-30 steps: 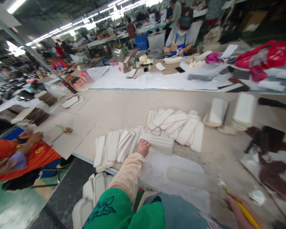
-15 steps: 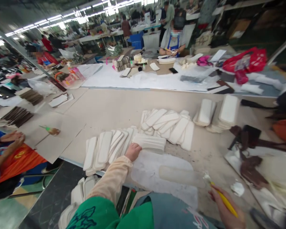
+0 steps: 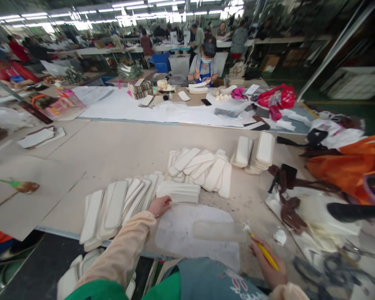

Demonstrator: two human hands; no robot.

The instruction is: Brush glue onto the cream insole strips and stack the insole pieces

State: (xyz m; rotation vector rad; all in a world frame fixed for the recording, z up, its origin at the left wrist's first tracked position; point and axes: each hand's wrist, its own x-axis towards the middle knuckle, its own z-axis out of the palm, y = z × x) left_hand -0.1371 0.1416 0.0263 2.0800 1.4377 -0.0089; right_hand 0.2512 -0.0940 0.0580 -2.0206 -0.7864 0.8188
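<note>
My left hand (image 3: pixel 160 206) is at the near left corner of several overlapping white strips (image 3: pixel 183 192), its fingers curled together on the edge. My right hand (image 3: pixel 269 262) grips a yellow-handled brush (image 3: pixel 266 255), whose whitish bristles are at the right end of a pale translucent strip (image 3: pixel 217 231). That strip lies flat on a whitish sheet (image 3: pixel 175 233) in front of me. Rows of white rounded strips (image 3: pixel 116 204) lie fanned out left of my left hand. Another fanned pile of strips (image 3: pixel 203 164) lies just beyond.
Two stacks of strips (image 3: pixel 264 151) stand farther right. A white blob (image 3: pixel 280 237) is beside my right hand. Brown straps (image 3: pixel 292 214), scissors and an orange bag (image 3: pixel 356 166) crowd the right side. A co-worker (image 3: pixel 204 66) sits across the table; more strips (image 3: pixel 70 279) are below the near edge.
The view has turned right, so the table and both hands appear farther left. The brush has come up to the translucent strip's right end. My left hand stays by the overlapping strips.
</note>
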